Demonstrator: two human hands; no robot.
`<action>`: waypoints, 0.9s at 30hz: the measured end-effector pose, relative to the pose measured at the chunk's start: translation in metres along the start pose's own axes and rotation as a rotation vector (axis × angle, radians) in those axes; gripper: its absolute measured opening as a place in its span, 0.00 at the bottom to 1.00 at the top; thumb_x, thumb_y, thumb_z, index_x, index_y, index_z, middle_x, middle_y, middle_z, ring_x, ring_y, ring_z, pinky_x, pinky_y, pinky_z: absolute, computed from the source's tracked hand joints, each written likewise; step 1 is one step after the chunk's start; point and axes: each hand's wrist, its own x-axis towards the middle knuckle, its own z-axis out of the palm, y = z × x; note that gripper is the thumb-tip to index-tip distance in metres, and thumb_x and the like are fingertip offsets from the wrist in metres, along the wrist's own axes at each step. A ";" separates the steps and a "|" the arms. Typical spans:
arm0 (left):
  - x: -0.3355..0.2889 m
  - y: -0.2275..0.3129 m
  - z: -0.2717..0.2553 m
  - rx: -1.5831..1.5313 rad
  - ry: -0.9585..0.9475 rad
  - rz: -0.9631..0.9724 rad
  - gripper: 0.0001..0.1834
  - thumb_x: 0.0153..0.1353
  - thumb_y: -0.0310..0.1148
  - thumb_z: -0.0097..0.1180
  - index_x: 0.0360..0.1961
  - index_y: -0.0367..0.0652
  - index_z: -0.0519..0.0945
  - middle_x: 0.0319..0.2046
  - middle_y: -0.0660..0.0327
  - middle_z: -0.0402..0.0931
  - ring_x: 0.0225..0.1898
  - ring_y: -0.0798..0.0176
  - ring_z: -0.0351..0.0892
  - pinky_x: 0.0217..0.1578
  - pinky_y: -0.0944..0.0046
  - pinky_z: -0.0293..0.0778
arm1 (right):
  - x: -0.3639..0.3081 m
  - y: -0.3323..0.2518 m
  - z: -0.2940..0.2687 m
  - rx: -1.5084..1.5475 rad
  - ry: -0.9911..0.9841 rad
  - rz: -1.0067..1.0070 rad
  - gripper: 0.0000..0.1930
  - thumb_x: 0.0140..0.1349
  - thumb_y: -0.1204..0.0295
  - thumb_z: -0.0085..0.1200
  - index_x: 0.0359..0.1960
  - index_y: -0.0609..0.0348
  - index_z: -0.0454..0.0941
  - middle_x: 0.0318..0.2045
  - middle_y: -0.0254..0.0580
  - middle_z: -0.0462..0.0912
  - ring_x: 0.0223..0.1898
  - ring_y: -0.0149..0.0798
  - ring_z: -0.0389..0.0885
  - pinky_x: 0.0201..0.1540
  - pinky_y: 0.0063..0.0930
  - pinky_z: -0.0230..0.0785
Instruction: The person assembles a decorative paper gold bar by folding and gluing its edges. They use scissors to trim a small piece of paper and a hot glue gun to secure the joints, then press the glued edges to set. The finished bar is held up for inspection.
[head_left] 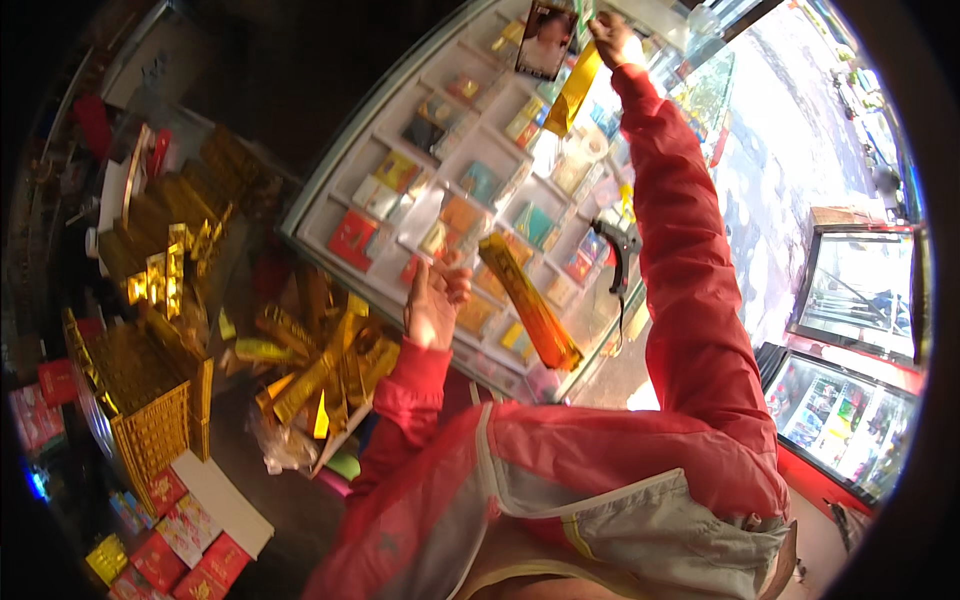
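My right hand (pixel 617 42) reaches to the far end of a glass-topped display counter (pixel 310 205). Its fingers are closed at the upper end of a shiny gold packet (pixel 574 92), which slants down over the glass. A pale green strip (pixel 585 12) shows beside those fingertips; whether they pinch it too is unclear. Palm up, my left hand (pixel 435 308) is over the counter's near left edge, fingers loosely curled and apart, nothing in it. To its right a long gold and orange packet (pixel 530 305) lies on the glass.
A black handheld scanner (pixel 620 258) with a cable lies at the counter's right. Left of the counter are piled gold packets (pixel 325 370), a gold box (pixel 160 430) and red boxes (pixel 160 560). A dark picture card (pixel 546 40) is at the far end. Glass-fronted cases (pixel 850 410) stand right.
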 end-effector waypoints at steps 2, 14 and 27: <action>-0.003 0.005 -0.007 -0.006 0.033 0.037 0.23 0.72 0.49 0.45 0.50 0.39 0.77 0.32 0.62 0.78 0.29 0.68 0.74 0.31 0.67 0.70 | -0.041 -0.027 -0.038 0.040 -0.127 -0.012 0.19 0.66 0.53 0.50 0.46 0.54 0.77 0.40 0.53 0.84 0.40 0.55 0.84 0.43 0.41 0.75; -0.052 -0.036 -0.016 0.089 0.110 -0.017 0.16 0.71 0.43 0.49 0.45 0.40 0.78 0.20 0.70 0.68 0.20 0.74 0.65 0.24 0.71 0.63 | -0.418 -0.183 -0.098 -0.530 -0.648 -0.153 0.38 0.52 0.66 0.60 0.65 0.64 0.60 0.53 0.50 0.69 0.48 0.54 0.71 0.46 0.43 0.74; -0.098 -0.092 -0.013 0.083 0.122 0.051 0.16 0.70 0.43 0.51 0.45 0.40 0.79 0.21 0.68 0.71 0.22 0.74 0.70 0.26 0.71 0.68 | -0.419 -0.165 -0.098 -0.434 -0.613 -0.091 0.16 0.54 0.75 0.54 0.46 0.64 0.71 0.43 0.52 0.75 0.46 0.54 0.77 0.41 0.40 0.78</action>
